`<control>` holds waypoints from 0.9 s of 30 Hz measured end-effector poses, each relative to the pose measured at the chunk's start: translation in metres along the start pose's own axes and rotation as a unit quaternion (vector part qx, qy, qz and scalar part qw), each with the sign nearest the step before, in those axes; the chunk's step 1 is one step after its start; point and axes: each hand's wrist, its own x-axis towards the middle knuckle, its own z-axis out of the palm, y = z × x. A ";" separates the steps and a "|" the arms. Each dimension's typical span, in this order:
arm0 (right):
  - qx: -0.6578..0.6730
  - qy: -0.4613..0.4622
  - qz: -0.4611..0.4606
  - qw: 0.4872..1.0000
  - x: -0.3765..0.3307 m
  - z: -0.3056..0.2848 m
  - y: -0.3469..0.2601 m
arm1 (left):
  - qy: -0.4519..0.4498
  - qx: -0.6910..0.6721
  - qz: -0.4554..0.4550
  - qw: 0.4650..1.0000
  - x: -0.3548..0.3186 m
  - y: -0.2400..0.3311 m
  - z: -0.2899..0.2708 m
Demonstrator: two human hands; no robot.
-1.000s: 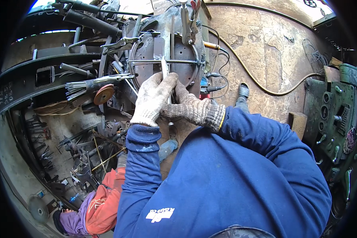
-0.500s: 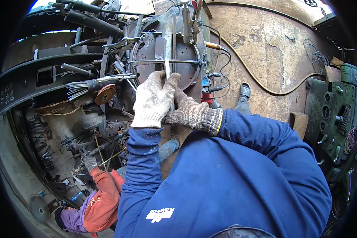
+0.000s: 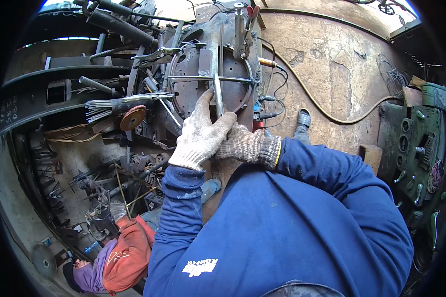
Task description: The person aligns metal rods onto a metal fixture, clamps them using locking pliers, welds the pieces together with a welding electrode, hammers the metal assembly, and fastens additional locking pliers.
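A light narrow metal bar [image 3: 218, 95] lies lengthwise over a round steel plate with holes [image 3: 186, 91], its far end at a thin cross rod [image 3: 183, 78]. My left hand [image 3: 199, 134], in a white knit glove, is closed around the bar's near part. Its index finger stretches forward over the plate beside the bar; the thumb is on the bar's other side. My right hand [image 3: 244, 143], in a grey-brown knit glove, is curled close against the left hand at the bar's near end. Its fingertips and whatever they hold are hidden.
Locking pliers [image 3: 240, 32] stand clamped at the plate's far right; others [image 3: 156, 55] grip its left edge. A holder of thin rods [image 3: 98, 111] and a grinding disc [image 3: 133, 118] sit left. A co-worker's orange sleeve [image 3: 129, 252] is lower left. A hose [image 3: 312, 91] crosses the floor; a green machine [image 3: 416, 143] stands right.
Both hands have drawn back toward me, baring more of the bar and plate. My left index finger now reaches out apart from the thumb. The view has shifted slightly.
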 end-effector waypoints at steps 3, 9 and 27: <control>0.025 -0.012 -0.027 0.999 -0.011 -0.002 -0.003 | 0.004 0.033 0.012 0.999 -0.003 -0.007 0.004; -0.184 -0.008 0.056 0.981 -0.050 -0.022 -0.066 | -0.081 -0.262 -0.001 0.962 -0.017 -0.031 -0.004; 0.471 -0.019 0.303 0.828 -0.063 -0.019 -0.085 | 0.035 -0.457 0.000 0.889 -0.003 -0.027 0.064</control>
